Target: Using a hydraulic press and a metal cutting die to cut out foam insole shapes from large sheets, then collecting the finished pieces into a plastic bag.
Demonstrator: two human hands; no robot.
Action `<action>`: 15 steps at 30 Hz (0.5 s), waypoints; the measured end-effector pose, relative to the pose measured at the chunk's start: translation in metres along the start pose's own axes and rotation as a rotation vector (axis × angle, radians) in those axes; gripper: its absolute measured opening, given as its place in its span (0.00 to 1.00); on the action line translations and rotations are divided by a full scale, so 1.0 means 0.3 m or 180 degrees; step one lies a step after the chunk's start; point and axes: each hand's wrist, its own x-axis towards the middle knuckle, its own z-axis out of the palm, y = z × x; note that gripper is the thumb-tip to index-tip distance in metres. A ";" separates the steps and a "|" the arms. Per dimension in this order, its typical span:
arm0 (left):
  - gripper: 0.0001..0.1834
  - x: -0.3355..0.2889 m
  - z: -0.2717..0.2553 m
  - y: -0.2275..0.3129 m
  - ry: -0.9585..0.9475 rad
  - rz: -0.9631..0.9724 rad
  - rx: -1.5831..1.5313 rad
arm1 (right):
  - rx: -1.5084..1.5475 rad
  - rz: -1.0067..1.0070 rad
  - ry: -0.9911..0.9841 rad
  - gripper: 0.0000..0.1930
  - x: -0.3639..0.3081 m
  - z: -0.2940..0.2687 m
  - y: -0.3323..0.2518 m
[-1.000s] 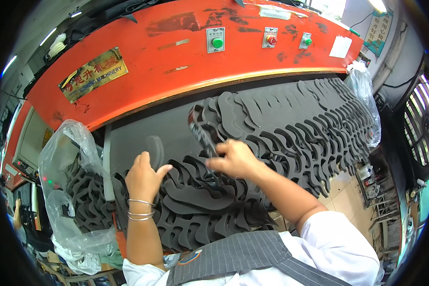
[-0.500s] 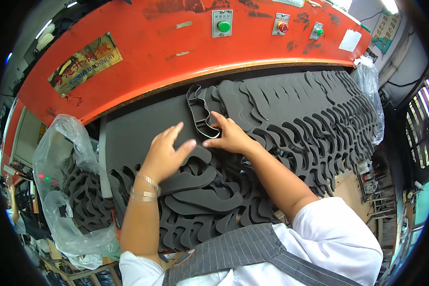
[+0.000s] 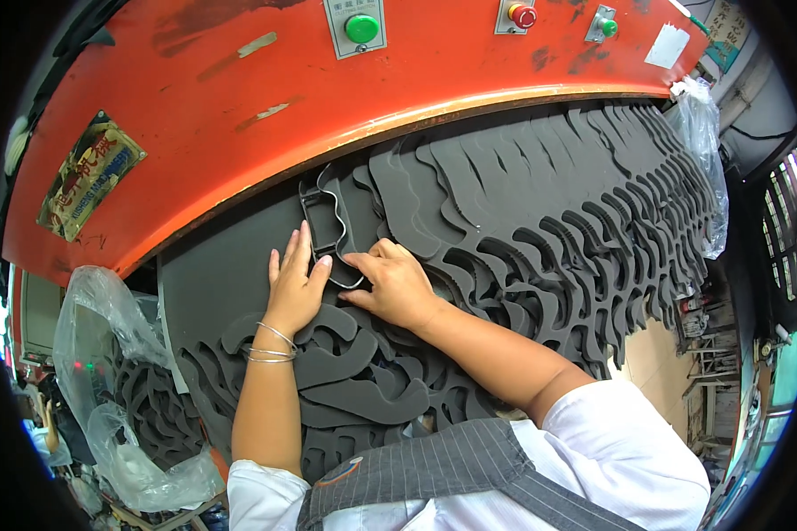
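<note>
Extending past the left hand, a metal frame meets the right hand.

Orange-red machine panel — charcoal foam sheets — white-pinstriped grey apron, white sleeves

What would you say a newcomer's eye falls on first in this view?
Probably the bright orange-red machine body spanning the top. Below it, dark grey foam-like sheets with wavy cuts spread toward the right. Near the centre, the left hand and right hand are at a thin-walled metal frame.
</note>
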 end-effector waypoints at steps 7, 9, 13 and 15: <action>0.32 -0.118 -0.081 0.121 0.0046 0.0406 0.1128 | 0.0817 0.0638 -0.0743 0.43 0.104 -0.195 0.001; 0.26 -0.207 -0.137 0.135 -0.0171 0.0106 0.1487 | 0.0714 0.0460 -0.0023 0.40 0.167 -0.336 0.025; 0.26 -0.123 -0.236 0.223 0.0857 -0.0066 0.0712 | 0.1714 0.0579 0.1892 0.23 0.337 -0.634 0.220; 0.26 -0.033 -0.291 0.331 0.1313 0.0221 0.0014 | 0.1294 0.0331 0.2747 0.20 0.430 -0.795 0.338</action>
